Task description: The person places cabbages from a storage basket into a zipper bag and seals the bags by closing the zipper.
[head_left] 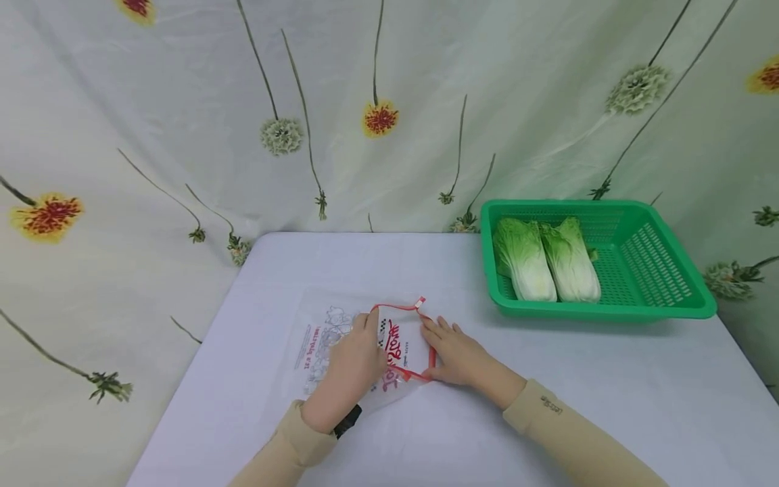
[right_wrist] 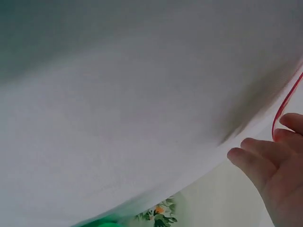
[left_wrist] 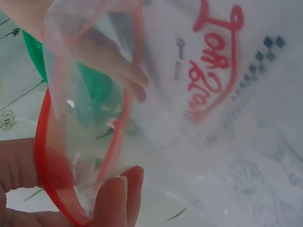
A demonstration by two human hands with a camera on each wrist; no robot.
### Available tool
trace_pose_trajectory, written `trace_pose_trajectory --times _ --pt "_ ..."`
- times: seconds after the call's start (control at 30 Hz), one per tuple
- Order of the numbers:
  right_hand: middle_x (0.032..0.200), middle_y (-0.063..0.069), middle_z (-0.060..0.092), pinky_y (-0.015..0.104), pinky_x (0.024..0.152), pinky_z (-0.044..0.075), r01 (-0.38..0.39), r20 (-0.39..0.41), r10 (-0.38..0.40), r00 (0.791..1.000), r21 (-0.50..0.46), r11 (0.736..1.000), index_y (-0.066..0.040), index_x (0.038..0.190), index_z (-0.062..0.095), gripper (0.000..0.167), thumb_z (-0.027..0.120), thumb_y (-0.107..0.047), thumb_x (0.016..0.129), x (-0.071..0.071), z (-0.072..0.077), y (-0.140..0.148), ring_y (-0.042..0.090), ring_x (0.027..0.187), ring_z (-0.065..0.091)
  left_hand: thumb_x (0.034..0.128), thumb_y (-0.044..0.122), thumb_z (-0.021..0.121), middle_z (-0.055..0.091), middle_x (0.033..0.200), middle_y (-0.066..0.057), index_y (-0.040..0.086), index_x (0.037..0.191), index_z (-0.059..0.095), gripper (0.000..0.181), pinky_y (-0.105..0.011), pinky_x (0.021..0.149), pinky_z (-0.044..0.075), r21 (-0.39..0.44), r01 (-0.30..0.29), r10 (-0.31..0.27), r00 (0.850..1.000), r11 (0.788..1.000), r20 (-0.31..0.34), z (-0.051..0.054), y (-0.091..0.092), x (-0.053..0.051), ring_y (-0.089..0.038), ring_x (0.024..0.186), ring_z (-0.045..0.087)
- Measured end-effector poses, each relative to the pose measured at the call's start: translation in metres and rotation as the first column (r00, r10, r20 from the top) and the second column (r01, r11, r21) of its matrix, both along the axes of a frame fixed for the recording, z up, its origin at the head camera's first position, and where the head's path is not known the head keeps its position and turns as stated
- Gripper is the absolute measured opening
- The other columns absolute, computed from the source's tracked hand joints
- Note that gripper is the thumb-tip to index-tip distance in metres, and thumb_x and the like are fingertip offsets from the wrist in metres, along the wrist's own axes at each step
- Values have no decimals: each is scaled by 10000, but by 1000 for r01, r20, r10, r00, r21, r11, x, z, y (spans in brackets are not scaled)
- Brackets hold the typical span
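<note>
A clear zip bag (head_left: pixel 398 338) with red edging and red lettering lies on the white table, its mouth parted toward the right. My left hand (head_left: pixel 353 362) pinches the upper layer at the red edge. The left wrist view shows the thumb and fingers (left_wrist: pixel 111 203) on either side of the bag's red strip (left_wrist: pixel 43 142). With fingers spread and fairly straight, my right hand (head_left: pixel 453 352) rests on the right end of the bag, at the lower red edge. In the right wrist view its fingers (right_wrist: pixel 258 163) lie beside a red strip (right_wrist: pixel 286 101).
A green plastic basket (head_left: pixel 608 312) stands at the table's back right, holding two napa cabbages (head_left: pixel 532 264) side by side in its left part. Behind the table (head_left: pixel 426 433) hangs a flower-printed cloth (head_left: pixel 389 169).
</note>
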State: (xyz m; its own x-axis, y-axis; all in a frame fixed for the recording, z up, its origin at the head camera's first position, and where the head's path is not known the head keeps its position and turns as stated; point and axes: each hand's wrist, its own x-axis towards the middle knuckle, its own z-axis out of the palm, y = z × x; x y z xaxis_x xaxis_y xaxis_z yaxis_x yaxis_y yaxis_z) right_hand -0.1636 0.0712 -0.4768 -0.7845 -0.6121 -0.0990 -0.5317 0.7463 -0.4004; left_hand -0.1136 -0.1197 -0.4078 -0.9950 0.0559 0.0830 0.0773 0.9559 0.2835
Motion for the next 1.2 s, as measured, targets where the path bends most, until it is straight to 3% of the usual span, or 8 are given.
trace_pose_trajectory --times 0.3,0.43,0.57,0.67,0.87,0.93,1.0,1.2 --pt "1602 93 318 422 1061 457 89 -44 -109 993 -318 944 -20 1493 397 903 869 -203 746 -3 29 5 285 1364 484 799 -90 633 419 1538 -124 27 1493 390 745 -176 479 427 303 133 -97 987 944 -129 17 -8 6 -116 651 546" --pt "1561 130 369 406 935 532 116 -19 -139 990 -446 888 -9 1501 371 891 851 -110 757 -9 49 9 225 1060 626 805 -105 604 385 1569 -76 58 1508 383 755 -187 461 400 370 125 -81 988 921 -133 29 -18 4 -169 826 643" --pt "1513 198 427 419 984 507 108 -108 -166 980 -414 904 44 1459 419 822 838 -75 762 -7 73 13 254 1054 614 807 -109 597 408 1553 -68 45 1489 414 722 -202 463 387 364 85 -10 979 927 -204 40 -25 3 -176 850 658" --pt "1498 205 450 456 1063 453 135 -194 -210 958 -338 932 41 1443 447 784 833 -91 774 1 95 13 333 1295 530 809 -113 616 448 1525 -69 16 1447 468 668 -218 485 407 271 72 35 928 960 -371 44 -23 4 -200 854 668" --pt "1484 212 466 436 955 528 167 -289 -262 921 -316 934 63 1419 469 725 808 -20 783 18 130 14 372 1240 540 794 -131 629 522 1466 -75 -20 1330 589 549 -259 430 352 138 59 48 746 989 -664 53 -14 6 -275 807 592" --pt "1478 215 472 430 946 529 170 -296 -269 917 -320 932 72 1410 475 720 809 -15 779 21 133 15 374 1222 544 785 -143 629 544 1442 -88 -25 1313 603 541 -282 431 388 153 83 45 728 985 -684 56 -13 7 -268 784 577" --pt "1471 219 479 444 978 518 174 -294 -273 916 -322 931 77 1405 479 726 819 -28 773 22 134 16 383 1269 529 785 -150 631 545 1437 -96 -23 1329 590 560 -302 485 483 208 128 37 764 970 -644 58 -14 6 -246 802 610" --pt "1477 210 476 442 988 514 189 -195 -271 943 -357 915 57 1409 485 747 838 -87 767 17 123 23 346 1307 527 823 -105 633 464 1505 -50 27 1437 490 644 -317 713 598 466 130 5 961 875 -277 58 -19 5 -166 861 633"
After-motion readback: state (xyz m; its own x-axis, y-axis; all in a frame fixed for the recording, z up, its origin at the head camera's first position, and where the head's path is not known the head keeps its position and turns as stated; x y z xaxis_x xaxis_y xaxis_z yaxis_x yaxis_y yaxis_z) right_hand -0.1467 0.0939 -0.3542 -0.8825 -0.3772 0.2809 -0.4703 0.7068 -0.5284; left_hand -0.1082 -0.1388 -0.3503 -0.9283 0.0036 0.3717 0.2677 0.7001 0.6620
